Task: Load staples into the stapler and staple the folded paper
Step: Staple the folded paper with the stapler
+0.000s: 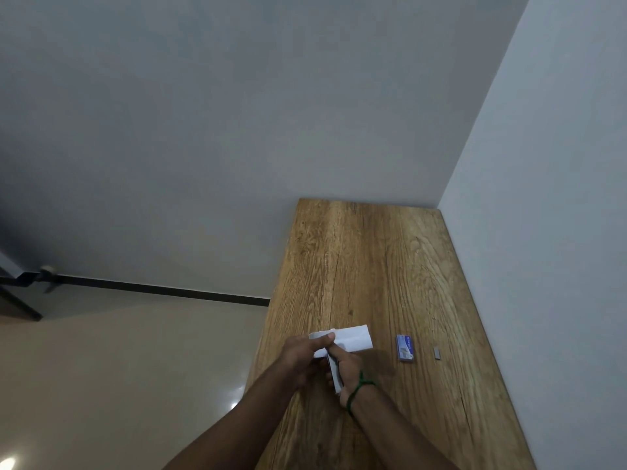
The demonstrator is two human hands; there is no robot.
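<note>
Pinching the folded paper (pixel 354 339), the left hand (pixel 300 356) meets the right hand (pixel 349 369) — gripping the stapler (pixel 335 379) — over the table (pixel 373 266).

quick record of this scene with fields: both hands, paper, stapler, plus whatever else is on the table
left-hand grip: pinches the folded paper at its left end, thumb on top
right-hand grip: holds a slim silvery thing, likely the stapler, at the paper's near edge
staple box: blue, flat on the wooden table, right of the hands
staple strip: loose, right of the box, apart from it
green thread: tied round the right wrist
stapled yet: cannot tell
</note>
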